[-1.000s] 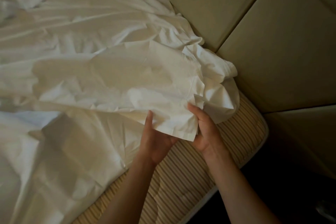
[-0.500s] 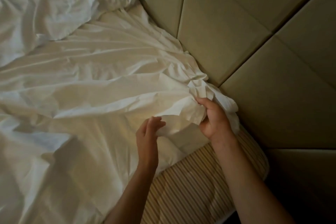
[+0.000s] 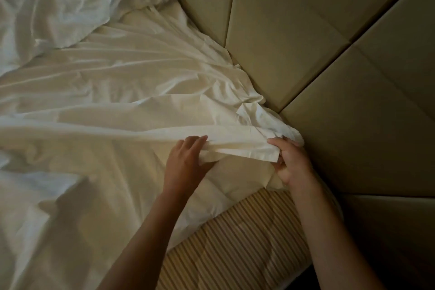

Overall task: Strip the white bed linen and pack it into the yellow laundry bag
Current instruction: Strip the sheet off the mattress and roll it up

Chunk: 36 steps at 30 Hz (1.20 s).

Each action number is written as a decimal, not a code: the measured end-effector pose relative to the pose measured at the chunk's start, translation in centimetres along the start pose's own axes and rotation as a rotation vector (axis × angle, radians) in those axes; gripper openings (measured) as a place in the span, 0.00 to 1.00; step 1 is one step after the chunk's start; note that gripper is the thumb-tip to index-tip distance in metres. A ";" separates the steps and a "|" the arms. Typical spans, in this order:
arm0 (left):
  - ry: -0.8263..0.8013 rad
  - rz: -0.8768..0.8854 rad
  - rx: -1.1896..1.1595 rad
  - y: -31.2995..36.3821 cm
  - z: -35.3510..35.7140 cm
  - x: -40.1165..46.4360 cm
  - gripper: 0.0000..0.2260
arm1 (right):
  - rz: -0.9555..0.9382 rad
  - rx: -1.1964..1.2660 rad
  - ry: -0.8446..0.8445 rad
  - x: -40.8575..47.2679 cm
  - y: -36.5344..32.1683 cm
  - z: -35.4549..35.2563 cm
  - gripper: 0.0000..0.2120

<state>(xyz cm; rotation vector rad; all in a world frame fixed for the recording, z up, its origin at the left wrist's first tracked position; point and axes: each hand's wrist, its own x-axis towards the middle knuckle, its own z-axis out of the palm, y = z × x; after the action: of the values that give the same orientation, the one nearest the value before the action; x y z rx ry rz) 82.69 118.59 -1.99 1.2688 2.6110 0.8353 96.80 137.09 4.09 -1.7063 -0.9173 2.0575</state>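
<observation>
Right hand [image 3: 290,162] pinches the freed corner of the white sheet [image 3: 131,106] at four o'clock beside the padded headboard [image 3: 329,54], left hand [image 3: 188,160] lies flat-fingered on the fold at six; recommend gathering inward off the striped mattress [image 3: 235,242], laundry bag unseen.

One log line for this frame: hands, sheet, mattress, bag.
right hand: grips white sheet corner | left hand: fingers flat on fold | striped mattress: corner bared | yellow bag: not in view

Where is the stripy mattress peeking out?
In the head view, the striped mattress shows at the bottom, between the person's forearms, below the pulled-back white sheet.
</observation>
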 end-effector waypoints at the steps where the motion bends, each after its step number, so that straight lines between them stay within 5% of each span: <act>1: 0.023 0.012 0.033 -0.2 0.3 0.3 0.23 | 0.006 0.031 0.014 0.3 0.1 -0.3 0.06; 5: 0.048 0.117 0.142 -0.9 0.3 1.7 0.21 | 0.001 0.184 0.016 0.9 0.5 -1.0 0.20; 9: 0.077 0.230 0.124 -0.9 -0.7 2.8 0.27 | -0.123 0.265 -0.016 0.3 0.2 0.0 0.18; 16: 0.068 0.191 0.051 -0.2 -1.7 4.7 0.21 | -0.802 -0.576 0.103 -1.3 0.2 2.3 0.15; 20: 0.059 0.099 -0.070 -0.2 -1.5 5.4 0.20 | -1.203 -0.904 0.331 -0.8 0.4 3.9 0.19; 23: 0.058 0.084 -0.097 0.0 -1.7 6.1 0.21 | -1.426 -0.969 0.191 -0.3 0.3 5.1 0.17; 28: 0.038 0.017 -0.290 0.0 -2.5 7.3 0.19 | -1.156 -0.999 -0.217 1.9 1.8 7.4 0.24; 36: 0.063 -0.007 -0.266 -1.7 -1.9 9.3 0.20 | -0.971 -0.804 -0.355 4.1 2.2 10.1 0.22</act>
<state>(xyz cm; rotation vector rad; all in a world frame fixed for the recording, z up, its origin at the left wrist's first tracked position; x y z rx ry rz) 74.87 123.97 -0.10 1.1777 2.4436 1.1920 86.43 135.22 0.39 -0.7612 -2.3199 1.3557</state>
